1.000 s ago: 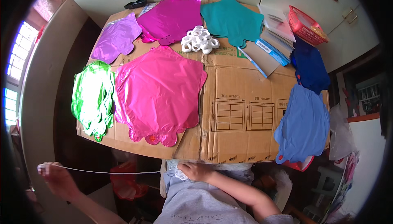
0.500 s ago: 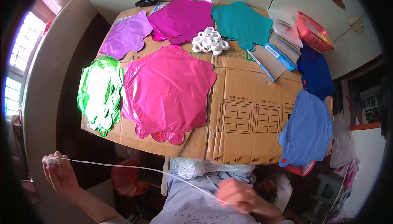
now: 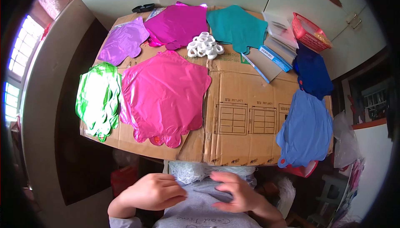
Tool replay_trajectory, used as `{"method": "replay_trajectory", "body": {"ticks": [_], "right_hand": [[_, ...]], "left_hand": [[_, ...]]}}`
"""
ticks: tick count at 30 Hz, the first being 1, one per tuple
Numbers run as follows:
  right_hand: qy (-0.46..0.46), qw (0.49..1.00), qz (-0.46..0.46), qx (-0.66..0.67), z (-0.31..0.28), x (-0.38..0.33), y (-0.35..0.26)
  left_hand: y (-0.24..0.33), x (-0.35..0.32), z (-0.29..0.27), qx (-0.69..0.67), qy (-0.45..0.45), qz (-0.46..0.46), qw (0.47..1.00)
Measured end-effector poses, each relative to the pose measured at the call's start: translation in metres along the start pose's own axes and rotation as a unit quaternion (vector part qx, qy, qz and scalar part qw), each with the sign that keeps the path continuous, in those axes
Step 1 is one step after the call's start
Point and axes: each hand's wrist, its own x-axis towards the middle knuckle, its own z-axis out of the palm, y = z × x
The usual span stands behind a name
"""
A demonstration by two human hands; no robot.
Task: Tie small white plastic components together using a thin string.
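Observation:
My left hand [image 3: 160,191] is over my lap, its fingers curled together, and what they hold, if anything, is hidden. Facing it, my right hand [image 3: 235,192] has thumb and fingers apart, with nothing visible between them. Just beyond both hands, a tangle of white string [image 3: 189,172] lies in my lap under the table's near edge. On the cardboard tabletop, a pile of small white string coils [image 3: 204,46] sits behind a stack of flat pink foil balloons [image 3: 166,96]. No stretched string shows between the hands.
Other flat foil stacks lie around the cardboard [image 3: 246,82]: green [image 3: 98,101], lilac [image 3: 123,40], magenta [image 3: 179,24], teal [image 3: 237,27], dark blue [image 3: 313,71] and light blue [image 3: 306,130]. A red basket [image 3: 309,32] and a blue-edged box [image 3: 275,58] stand at the back right.
My left hand has come in from the far left to my lap, near my right hand. The string stretched between the hands is no longer visible. The right hand's fingers have spread. The view has shifted slightly.

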Motion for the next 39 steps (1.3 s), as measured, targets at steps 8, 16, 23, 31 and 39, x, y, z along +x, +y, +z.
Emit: {"method": "replay_trajectory", "body": {"ticks": [8,16,23,31,39], "right_hand": [[-0.124,0.906,0.268,0.304,0.015,-0.035,0.037],[-0.062,0.991,0.003,-0.115,0.041,-0.041,0.031],[0.049,0.994,0.056,-0.083,0.015,-0.005,0.033],[-0.004,0.999,0.035,-0.021,0.015,-0.018,0.021],[-0.063,0.997,0.005,-0.048,0.023,-0.012,0.009]], "left_hand": [[-0.025,0.0,0.04,-0.368,0.039,-0.128,0.92],[-0.032,0.014,0.084,-0.223,0.231,-0.145,0.936],[-0.037,0.011,0.078,-0.354,0.094,-0.036,0.93],[-0.038,0.002,0.074,-0.201,0.114,-0.077,0.97],[-0.029,0.007,0.078,-0.018,0.129,-0.118,0.984]]}}
